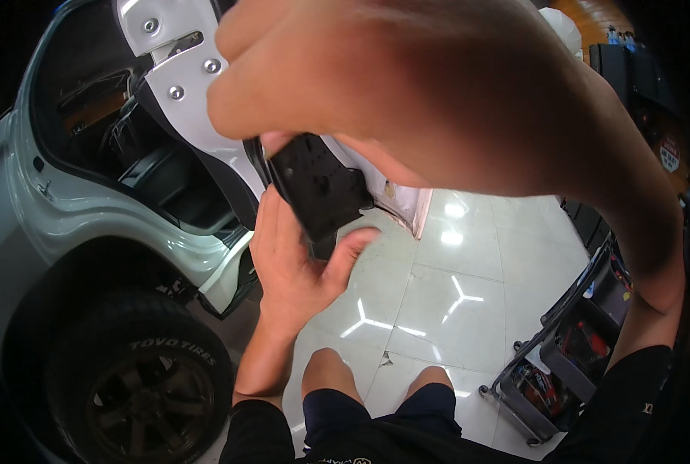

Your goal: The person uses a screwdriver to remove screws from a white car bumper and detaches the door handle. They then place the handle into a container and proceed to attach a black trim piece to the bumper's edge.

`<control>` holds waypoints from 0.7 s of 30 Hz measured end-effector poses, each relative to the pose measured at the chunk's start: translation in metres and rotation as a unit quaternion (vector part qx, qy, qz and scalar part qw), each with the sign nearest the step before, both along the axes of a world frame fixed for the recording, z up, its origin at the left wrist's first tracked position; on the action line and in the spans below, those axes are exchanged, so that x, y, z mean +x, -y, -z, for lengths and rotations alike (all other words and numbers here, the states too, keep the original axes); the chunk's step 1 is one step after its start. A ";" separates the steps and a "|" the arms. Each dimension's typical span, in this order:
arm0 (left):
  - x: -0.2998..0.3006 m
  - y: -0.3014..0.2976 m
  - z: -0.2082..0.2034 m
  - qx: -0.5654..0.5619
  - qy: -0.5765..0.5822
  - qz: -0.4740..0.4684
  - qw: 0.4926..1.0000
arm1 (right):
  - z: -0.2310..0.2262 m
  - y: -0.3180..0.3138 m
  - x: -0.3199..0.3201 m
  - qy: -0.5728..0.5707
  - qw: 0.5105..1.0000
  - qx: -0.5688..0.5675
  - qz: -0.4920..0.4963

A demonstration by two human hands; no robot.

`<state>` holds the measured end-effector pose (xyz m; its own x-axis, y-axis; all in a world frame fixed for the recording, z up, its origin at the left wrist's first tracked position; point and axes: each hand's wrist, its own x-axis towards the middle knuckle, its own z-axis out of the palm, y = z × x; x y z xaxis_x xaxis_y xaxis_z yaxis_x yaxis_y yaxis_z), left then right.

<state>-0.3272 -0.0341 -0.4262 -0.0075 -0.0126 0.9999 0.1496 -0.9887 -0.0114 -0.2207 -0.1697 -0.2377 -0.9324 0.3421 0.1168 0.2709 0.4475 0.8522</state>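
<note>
A black plastic panel (319,182) with holes and raised shapes stands at the edge of an open white car door (206,108). My left hand (287,259) is at the panel's lower left edge. Its fingers stretch up along that edge, and the thumb sticks out to the right, apart from the panel. Close to the camera, my right hand (298,77) is curled across the door's upper part. One fingertip shows at the panel's top left corner. What the right fingers close around is hidden behind the hand.
The white car body (90,201) and a large black tyre (140,379) are on the left. A wheeled grey tool cart (550,371) with tools in its trays stands at right. Dark cases (631,73) are at the far right. Glossy pale tiles (438,301) cover the floor.
</note>
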 end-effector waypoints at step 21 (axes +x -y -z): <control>0.004 -0.028 -0.010 0.067 0.069 0.210 0.973 | 0.027 -0.024 -0.018 -0.049 0.998 0.029 -0.009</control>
